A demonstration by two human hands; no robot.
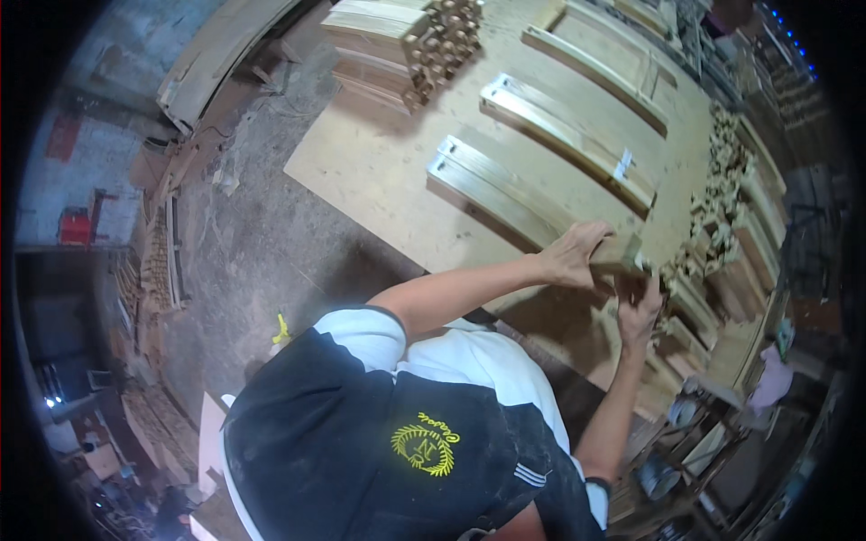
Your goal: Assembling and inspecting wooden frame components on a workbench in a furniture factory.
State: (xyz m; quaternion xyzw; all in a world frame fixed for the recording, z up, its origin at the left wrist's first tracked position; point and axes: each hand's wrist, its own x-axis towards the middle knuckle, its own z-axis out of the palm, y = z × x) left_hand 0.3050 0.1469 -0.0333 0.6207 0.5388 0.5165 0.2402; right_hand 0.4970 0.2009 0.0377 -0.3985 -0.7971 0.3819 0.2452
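Note:
A bundle of pale wooden bars (496, 185) lies slantwise on the large board, its far end wrapped in something whitish. My left hand (577, 252) grips the side of a squared wooden end (617, 253), which looks like this bundle's near end; the hand hides where they join. From the right, my right hand (638, 311) closes its fingers against the same end, beside a small white patch. What the right fingertips pinch is partly hidden. Just beyond lies a second bundle (564, 140) with a white strip near its right end.
A stack of square wooden bars (379, 50) stands at the far left of the board (338, 153). Another long wooden piece (595, 72) lies farther back. Many cut timbers (722, 225) crowd the right side. A yellow object (281, 328) lies on the floor at left.

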